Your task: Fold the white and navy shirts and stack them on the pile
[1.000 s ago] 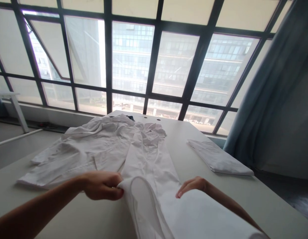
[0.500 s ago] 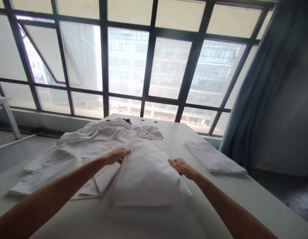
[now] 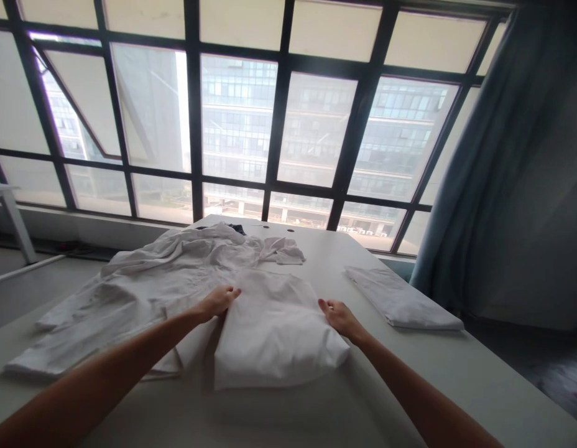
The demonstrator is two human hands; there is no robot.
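A folded white garment [image 3: 279, 336] lies in front of me on the table, its near end puffed up. On its left edge my left hand [image 3: 219, 301] is closed, thumb on top and the other fingers mostly hidden beneath. My right hand [image 3: 339, 316] grips the right edge in the same way, with the thumb uppermost. Beside the left forearm spreads a loose heap of white garments [image 3: 148, 292], wrinkled and overlapping. Which kind of garment these are, I cannot tell.
Another folded white garment [image 3: 403, 297] rests near the right edge of the white table [image 3: 484, 379]. A dark item [image 3: 236, 229] shows behind the heap. Large framed windows stand beyond the table, with a blue-grey curtain [image 3: 475, 155] at the right.
The held garment's near end has come down and bunched into a rounded fold. Both hands have shifted slightly toward me, still at its edges.
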